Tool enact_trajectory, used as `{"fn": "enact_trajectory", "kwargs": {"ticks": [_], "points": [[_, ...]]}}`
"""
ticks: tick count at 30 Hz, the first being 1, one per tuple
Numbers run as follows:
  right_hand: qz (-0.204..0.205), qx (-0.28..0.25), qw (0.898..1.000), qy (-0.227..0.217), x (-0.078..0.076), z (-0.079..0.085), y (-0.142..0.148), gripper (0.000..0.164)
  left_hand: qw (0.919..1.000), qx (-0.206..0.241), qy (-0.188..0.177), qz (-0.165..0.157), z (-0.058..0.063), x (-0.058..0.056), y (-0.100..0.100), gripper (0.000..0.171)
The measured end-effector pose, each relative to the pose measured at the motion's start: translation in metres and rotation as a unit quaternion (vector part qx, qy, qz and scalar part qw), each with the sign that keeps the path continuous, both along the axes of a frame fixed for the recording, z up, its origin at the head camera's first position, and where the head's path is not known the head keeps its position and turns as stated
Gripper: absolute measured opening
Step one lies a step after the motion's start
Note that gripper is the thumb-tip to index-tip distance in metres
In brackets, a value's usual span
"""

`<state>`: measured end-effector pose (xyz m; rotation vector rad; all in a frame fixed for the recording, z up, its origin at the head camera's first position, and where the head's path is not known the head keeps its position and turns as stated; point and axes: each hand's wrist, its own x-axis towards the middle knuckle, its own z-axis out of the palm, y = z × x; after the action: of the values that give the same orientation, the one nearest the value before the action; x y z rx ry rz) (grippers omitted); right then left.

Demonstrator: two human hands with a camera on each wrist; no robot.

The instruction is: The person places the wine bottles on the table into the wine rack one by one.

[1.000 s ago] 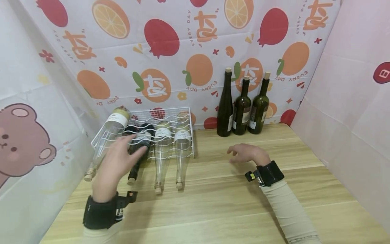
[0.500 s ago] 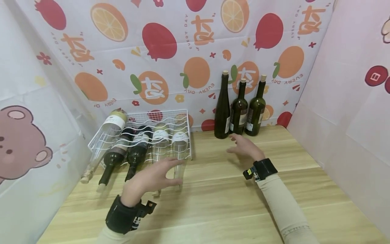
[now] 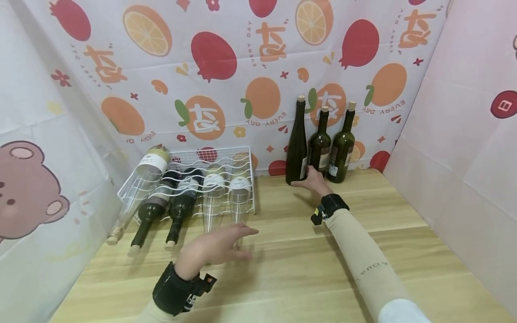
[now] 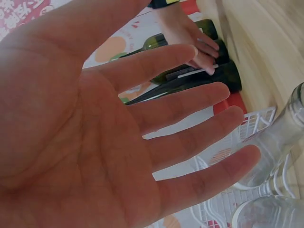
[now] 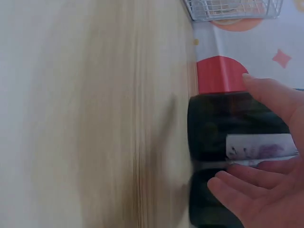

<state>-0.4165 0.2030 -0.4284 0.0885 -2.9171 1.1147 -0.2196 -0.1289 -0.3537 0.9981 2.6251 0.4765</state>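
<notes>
My right hand is at the base of a tall dark green wine bottle, the leftmost of three corked bottles standing upright. In the right wrist view its thumb lies along one side of that bottle and the outstretched fingers reach toward the gap beside the neighbouring wine bottle. The third bottle stands at the right. My left hand hovers with spread fingers in front of the wine rack, holding nothing; the left wrist view shows its bare palm. In the head view it covers parts of two clear bottles' necks.
A white wire wine rack stands at the back left. Several corked bottles lie in it, necks forward: dark ones in the middle and clear ones at its sides. Fruit-printed cloth hangs behind the wooden table.
My left hand has moved right and toward the front, away from the dark bottles in the rack. My right hand has reached forward and left to the tall bottle.
</notes>
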Motion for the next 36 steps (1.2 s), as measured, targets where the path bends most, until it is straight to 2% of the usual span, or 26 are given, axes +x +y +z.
{"fn": "enact_trajectory", "kwargs": {"ticks": [7, 15, 19, 25, 30, 36], "points": [[-0.055, -0.063, 0.996, -0.021, -0.008, -0.009, -0.021, 0.108, 0.9988, -0.015, -0.030, 0.034, -0.006, 0.007, 0.001, 0.073], [-0.114, -0.108, 0.987, -0.022, -0.021, -0.020, -0.037, 0.114, 0.9988, -0.015, -0.036, 0.030, -0.010, 0.010, 0.002, 0.074], [-0.140, -0.114, 0.984, -0.001, -0.026, -0.020, -0.040, 0.115, 0.9986, -0.014, -0.038, 0.034, -0.010, 0.008, 0.003, 0.073], [-0.178, -0.146, 0.973, 0.032, -0.029, -0.018, -0.039, 0.107, 0.9993, -0.011, -0.024, 0.027, -0.010, 0.004, 0.006, 0.072], [-0.158, -0.147, 0.976, 0.042, -0.030, -0.017, -0.038, 0.108, 0.9991, -0.012, -0.023, 0.035, -0.009, 0.003, 0.005, 0.073], [-0.115, -0.105, 0.986, 0.067, -0.032, -0.015, -0.033, 0.111, 0.9989, -0.009, -0.022, 0.039, -0.007, 0.002, 0.003, 0.073]]}}
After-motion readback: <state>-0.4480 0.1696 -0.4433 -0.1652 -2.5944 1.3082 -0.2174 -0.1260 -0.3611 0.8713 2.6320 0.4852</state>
